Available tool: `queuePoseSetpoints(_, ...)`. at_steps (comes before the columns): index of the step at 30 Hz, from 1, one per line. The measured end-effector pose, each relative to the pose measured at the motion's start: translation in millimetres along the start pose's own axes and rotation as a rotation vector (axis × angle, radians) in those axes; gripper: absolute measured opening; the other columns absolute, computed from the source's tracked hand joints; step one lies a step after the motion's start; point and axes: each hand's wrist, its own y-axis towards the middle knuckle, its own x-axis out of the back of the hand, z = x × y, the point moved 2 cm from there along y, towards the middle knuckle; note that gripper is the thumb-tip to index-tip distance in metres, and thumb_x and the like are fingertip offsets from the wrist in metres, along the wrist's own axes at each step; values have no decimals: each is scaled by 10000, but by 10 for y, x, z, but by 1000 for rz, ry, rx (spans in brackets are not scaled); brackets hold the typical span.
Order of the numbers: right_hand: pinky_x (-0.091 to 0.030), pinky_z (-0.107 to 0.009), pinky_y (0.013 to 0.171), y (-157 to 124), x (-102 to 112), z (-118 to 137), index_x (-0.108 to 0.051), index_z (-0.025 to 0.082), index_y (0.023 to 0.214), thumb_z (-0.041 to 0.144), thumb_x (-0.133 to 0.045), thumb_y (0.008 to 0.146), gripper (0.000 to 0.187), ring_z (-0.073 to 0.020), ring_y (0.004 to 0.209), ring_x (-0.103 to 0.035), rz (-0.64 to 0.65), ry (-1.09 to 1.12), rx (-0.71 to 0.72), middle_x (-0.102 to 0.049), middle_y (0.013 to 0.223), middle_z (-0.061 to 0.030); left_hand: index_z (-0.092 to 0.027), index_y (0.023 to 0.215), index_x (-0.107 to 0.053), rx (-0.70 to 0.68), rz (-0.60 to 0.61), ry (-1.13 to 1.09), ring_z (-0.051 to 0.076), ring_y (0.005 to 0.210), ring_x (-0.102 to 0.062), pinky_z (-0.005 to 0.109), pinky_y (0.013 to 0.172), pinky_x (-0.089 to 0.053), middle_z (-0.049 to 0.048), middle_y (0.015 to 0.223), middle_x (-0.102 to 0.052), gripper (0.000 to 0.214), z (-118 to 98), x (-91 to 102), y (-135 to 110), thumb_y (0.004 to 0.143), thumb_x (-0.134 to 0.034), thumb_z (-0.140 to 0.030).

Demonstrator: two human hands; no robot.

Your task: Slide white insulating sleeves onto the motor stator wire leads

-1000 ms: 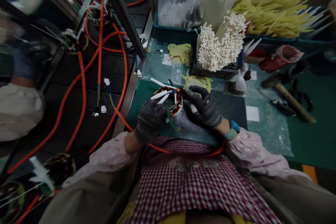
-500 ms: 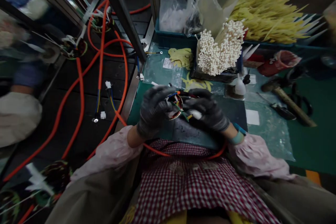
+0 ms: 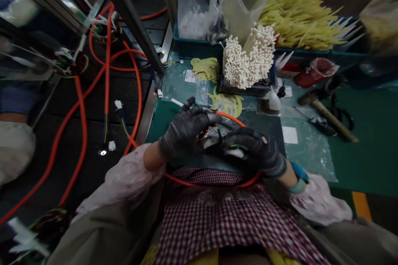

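Both my hands wear dark gloves and meet over a small round wound motor stator (image 3: 205, 136) at the near edge of the green bench. My left hand (image 3: 186, 129) curls over the stator's top and left side, fingers wrapped on it. My right hand (image 3: 253, 149) grips its right side, with a small white piece under the fingers. An orange cable (image 3: 229, 118) runs from the stator across the bench and loops back along my checked apron. The stator is mostly hidden by my fingers.
A box of white-tipped sticks (image 3: 248, 60) and a bin of yellow strips (image 3: 298, 16) stand behind. A hammer (image 3: 326, 112), a screwdriver (image 3: 315, 121) and a small white bottle (image 3: 274, 101) lie right. Orange cables (image 3: 107, 70) and other stators lie on the dark conveyor left, where another person's sleeve (image 3: 14, 149) shows.
My left hand has moved from beside the stator to over its top. The white sleeved leads that stuck out are now covered. My right hand has shifted lower and right.
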Motion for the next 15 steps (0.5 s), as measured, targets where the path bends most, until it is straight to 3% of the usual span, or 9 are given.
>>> queuePoseSetpoints(3,-776,-413,915,-59,-64,-8,-832,273,1286,436,-745,1158,225,-258,980,-895,-172,65,-147,-919,1111,-48,-329,1295,-799,-33,-129,65,244,1274,-806,592,1480,-337,1,1236,-886,187,-73,-62,-148,1124,-741,-375)
queuePoseSetpoints(6,-755,-446,844,-77,-161,-61,-845,287,1248,519,-840,1080,287,-297,933,-876,-263,67,-349,-918,1086,-54,-285,1148,-808,76,-192,47,224,1161,-829,553,1413,-460,14,1161,-887,93,-137,-173,-216,1127,-722,-314)
queuePoseSetpoints(9,-734,-492,887,-9,-322,-164,-832,288,1155,645,-849,1035,377,-311,931,-851,-444,141,-555,-900,1052,-63,-257,1254,-799,115,-266,85,254,1212,-832,600,1392,-474,63,1237,-888,170,-214,-286,-252,1124,-693,-279)
queuePoseSetpoints(12,-702,-533,1055,126,-531,-244,-811,277,1156,718,-728,1091,454,-306,1068,-845,-587,334,-628,-896,1161,-85,-257,1347,-785,103,-304,62,314,1352,-804,667,1400,-439,99,1359,-875,265,-216,-279,-291,1151,-666,-389)
queuePoseSetpoints(15,-680,-524,1130,260,-666,-253,-827,283,1194,766,-659,1112,518,-294,1141,-848,-519,546,-589,-904,1241,-76,-283,1165,-801,190,-320,-173,270,1179,-856,607,1321,-540,48,1200,-903,239,-70,-81,-285,1176,-671,-483)
